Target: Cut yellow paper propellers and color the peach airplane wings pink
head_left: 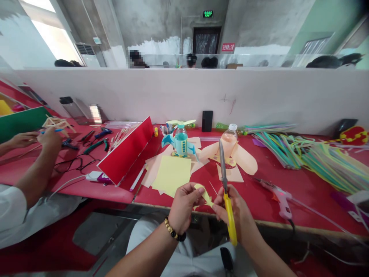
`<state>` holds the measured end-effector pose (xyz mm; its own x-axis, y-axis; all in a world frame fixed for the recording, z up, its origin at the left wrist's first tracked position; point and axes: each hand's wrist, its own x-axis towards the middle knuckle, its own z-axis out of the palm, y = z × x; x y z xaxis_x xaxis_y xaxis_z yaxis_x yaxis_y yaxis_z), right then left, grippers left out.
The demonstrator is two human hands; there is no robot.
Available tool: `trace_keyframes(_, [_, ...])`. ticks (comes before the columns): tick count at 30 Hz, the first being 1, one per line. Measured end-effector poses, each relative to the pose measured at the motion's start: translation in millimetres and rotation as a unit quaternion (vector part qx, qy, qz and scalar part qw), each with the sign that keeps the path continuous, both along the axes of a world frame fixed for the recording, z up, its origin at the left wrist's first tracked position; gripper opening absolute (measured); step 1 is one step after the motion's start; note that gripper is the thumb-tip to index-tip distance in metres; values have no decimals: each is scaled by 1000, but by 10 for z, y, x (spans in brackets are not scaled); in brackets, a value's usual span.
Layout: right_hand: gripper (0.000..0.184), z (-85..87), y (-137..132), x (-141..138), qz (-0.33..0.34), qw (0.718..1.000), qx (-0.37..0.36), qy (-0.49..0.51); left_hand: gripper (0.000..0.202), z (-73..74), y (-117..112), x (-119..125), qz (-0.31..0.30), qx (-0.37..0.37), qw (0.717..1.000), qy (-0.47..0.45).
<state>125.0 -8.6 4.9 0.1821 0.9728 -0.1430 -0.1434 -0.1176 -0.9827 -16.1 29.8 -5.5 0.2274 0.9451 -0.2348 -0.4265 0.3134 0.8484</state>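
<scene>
My left hand (184,206), with a beaded bracelet at the wrist, pinches a curved scrap of yellow paper (205,194). The scrap's far end reaches toward my right hand (233,213), which grips a pair of yellow-handled scissors (226,192) with the steel blades pointing up and away. The blades stand just above the paper and do not clearly touch it. Beyond my hands lie loose yellow paper sheets (172,175) and a plastic bottle dressed in peach paper (230,154). A blue paper rocket built on a bottle (180,144) stands next to them.
A red table (288,196) runs across the view. A pink hot glue gun (281,200) lies to the right, with bundles of coloured straws (288,148) behind it. A red board (127,150) stands at left, and a co-worker's hands (49,139) work beyond it, near pliers (96,145).
</scene>
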Motion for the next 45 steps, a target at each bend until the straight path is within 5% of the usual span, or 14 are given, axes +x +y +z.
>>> trace_keyframes(8, [41, 9, -10, 3, 35, 999, 19, -12, 38, 45, 18, 45, 28, 59, 998, 19])
trace_keyframes(15, [37, -42, -2, 44, 13, 999, 22, -27, 53, -84, -96, 82, 1, 118, 992, 49])
trace_keyframes(21, [42, 39, -23, 12, -1, 1000, -5, -27, 60, -61, -135, 113, -7, 86, 996, 3])
trace_keyframes(45, [30, -113, -103, 100, 1, 999, 36, 19, 62, 115, -134, 108, -71, 31, 997, -6])
